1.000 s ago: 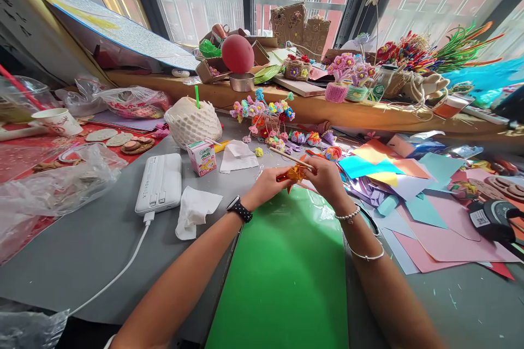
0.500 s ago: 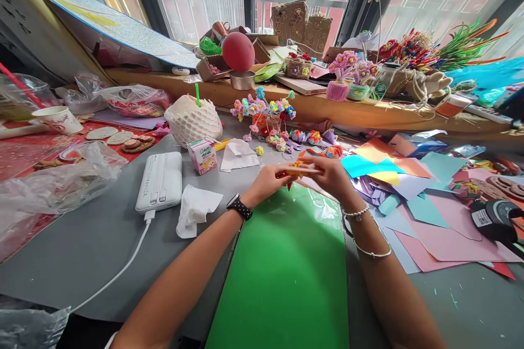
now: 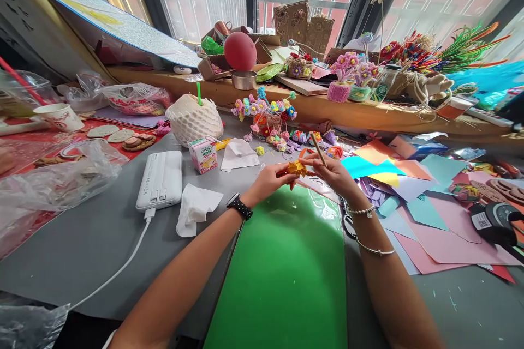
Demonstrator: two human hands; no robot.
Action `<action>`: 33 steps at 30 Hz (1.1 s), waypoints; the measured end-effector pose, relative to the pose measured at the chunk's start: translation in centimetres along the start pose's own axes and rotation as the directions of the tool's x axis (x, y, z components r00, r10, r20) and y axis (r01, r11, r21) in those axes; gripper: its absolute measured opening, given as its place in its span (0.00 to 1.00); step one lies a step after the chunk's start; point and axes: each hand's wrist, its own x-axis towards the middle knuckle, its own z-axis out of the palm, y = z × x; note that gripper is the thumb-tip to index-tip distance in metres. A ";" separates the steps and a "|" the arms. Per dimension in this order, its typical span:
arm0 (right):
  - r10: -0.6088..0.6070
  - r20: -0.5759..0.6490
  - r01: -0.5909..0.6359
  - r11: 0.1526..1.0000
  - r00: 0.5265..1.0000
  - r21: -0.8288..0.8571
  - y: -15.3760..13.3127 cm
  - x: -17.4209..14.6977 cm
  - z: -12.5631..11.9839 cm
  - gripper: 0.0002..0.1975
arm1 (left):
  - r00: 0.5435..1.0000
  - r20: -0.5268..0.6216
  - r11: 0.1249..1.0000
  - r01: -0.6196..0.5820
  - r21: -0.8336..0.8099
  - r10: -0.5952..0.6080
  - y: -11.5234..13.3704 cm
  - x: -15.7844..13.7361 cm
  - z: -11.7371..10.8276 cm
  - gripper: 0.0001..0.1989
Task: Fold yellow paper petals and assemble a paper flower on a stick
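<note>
My left hand (image 3: 270, 181) pinches a small yellow-orange folded paper flower (image 3: 297, 168) above the far end of a green board (image 3: 286, 267). A bit of red-orange paper shows beneath the flower. In my right hand (image 3: 336, 177) a thin wooden-looking stick (image 3: 318, 149) slants up between the fingers. The right fingertips are at the flower's right side; whether they grip it too I cannot tell. Scissors (image 3: 349, 226) lie partly hidden under my right wrist.
Left of the board are a white power bank (image 3: 160, 180) with a cable, crumpled tissue (image 3: 197, 208) and a small pink drink carton (image 3: 203, 156). Coloured paper sheets (image 3: 442, 229) spread to the right. Behind stands a cluster of small craft flowers (image 3: 268, 106).
The stick has swung from lying level across the flower to slanting upward in my right hand. More of the yellow flower now shows. My left hand has barely moved.
</note>
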 end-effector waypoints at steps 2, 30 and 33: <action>0.009 0.023 -0.011 0.997 1.000 0.072 0.2 0.0 0.1 0.18 | 1.000 -0.006 1.000 -0.001 0.012 0.001 0.0 0.0 0.0 0.15; 0.010 -0.067 -0.034 0.927 0.998 -0.374 0.1 0.2 0.5 0.16 | 0.981 -0.194 0.996 0.025 0.083 -0.008 -1.4 0.5 0.0 0.22; 0.015 -0.091 -0.045 0.939 0.996 -0.340 0.2 0.2 0.5 0.14 | 0.954 -0.287 0.996 0.068 -0.054 -0.081 -1.3 0.6 -0.1 0.22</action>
